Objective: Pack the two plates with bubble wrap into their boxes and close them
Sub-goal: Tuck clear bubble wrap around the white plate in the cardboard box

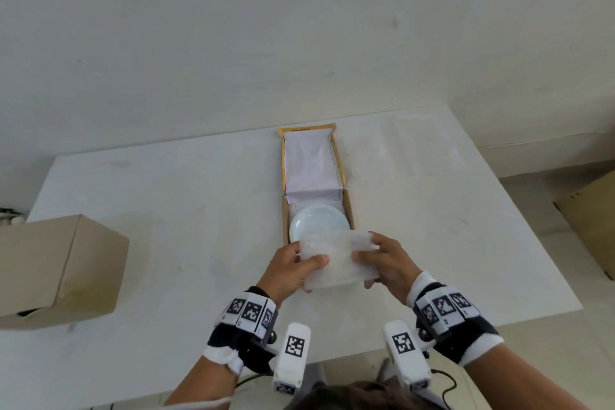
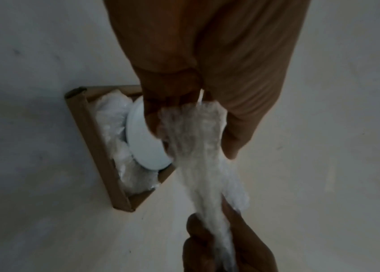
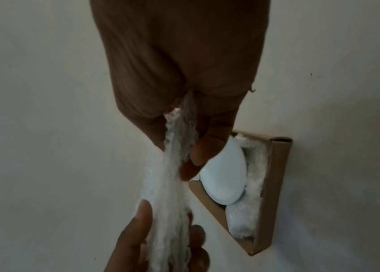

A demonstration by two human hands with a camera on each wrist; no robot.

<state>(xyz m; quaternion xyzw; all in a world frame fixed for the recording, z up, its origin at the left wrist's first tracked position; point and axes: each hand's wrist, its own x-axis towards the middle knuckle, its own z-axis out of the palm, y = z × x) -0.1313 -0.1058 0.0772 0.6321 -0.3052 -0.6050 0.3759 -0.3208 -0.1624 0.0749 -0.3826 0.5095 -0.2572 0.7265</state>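
Observation:
An open flat cardboard box (image 1: 285, 216) lies mid-table, its lid (image 1: 309, 160) folded back away from me. A white plate (image 1: 317, 220) sits inside on bubble wrap padding (image 2: 112, 119). Just above the box's near end both hands hold a folded sheet of bubble wrap (image 1: 336, 260). My left hand (image 1: 296, 268) pinches its left edge, thumb on top. My right hand (image 1: 382, 263) grips the right edge. The wrist views show the plate (image 3: 223, 176), the box (image 2: 91, 139) (image 3: 274, 184) and the wrap (image 2: 198, 147) (image 3: 167, 184) stretched between the hands (image 2: 184, 110) (image 3: 184, 128).
A closed brown cardboard box (image 1: 56, 270) stands at the table's left edge. A flat clear sheet of bubble wrap (image 1: 426, 146) lies at the far right of the white table (image 1: 166, 210). More cardboard (image 1: 592, 220) sits off the table to the right.

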